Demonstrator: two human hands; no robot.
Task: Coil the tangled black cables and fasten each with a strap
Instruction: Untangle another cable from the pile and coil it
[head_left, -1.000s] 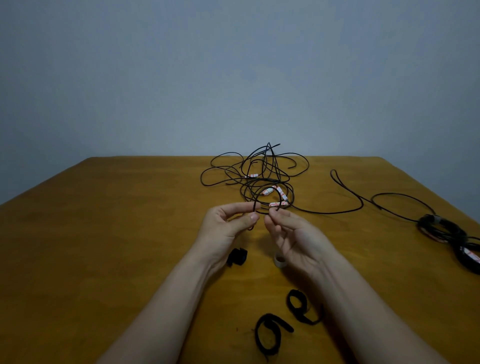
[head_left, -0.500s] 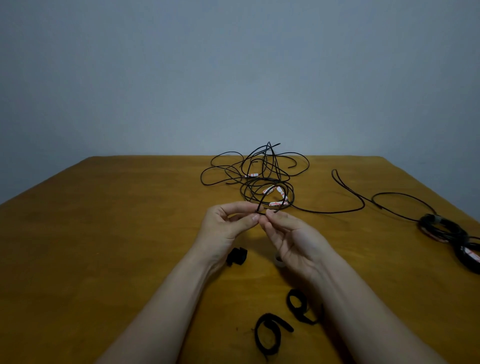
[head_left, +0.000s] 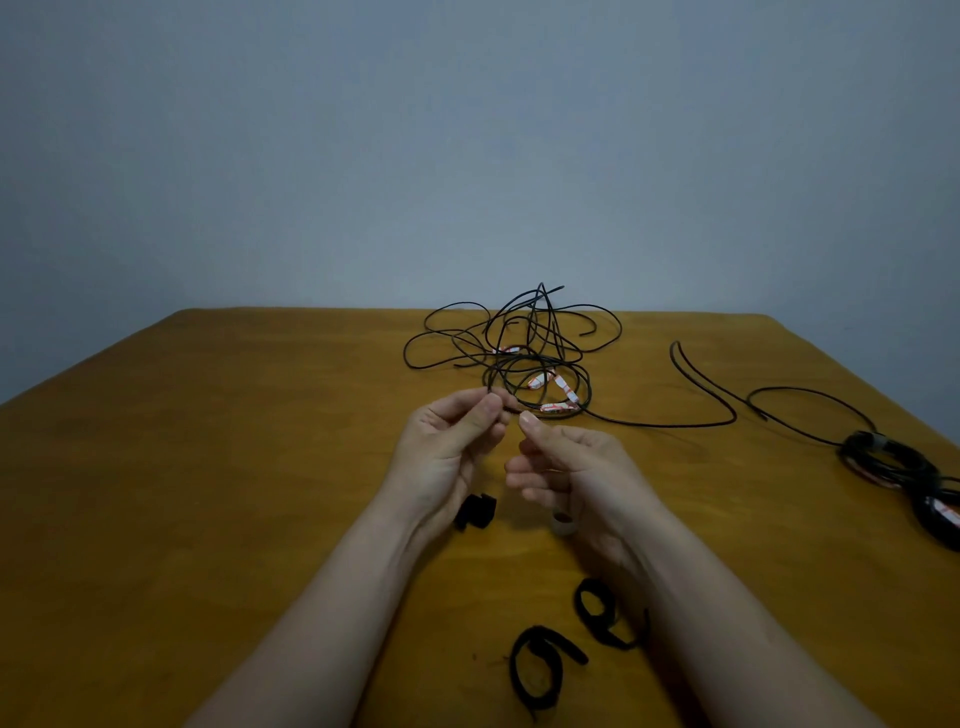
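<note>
Head view: cable tangle (head_left: 540, 359) beyond; straps (head_left: 556, 644) nearest; coiled cables (head_left: 883, 457) right

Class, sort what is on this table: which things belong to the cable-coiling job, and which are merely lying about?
Job: tangled black cables, pinched by left hand; loose cable; coiled bundles; black straps.
Lying about: small grey ring by right hand.

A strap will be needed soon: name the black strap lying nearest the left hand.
The small bunched strap beside the wrist of the left hand. The other two, the looped strap and the curled strap, lie nearer the camera, by the right forearm.
</note>
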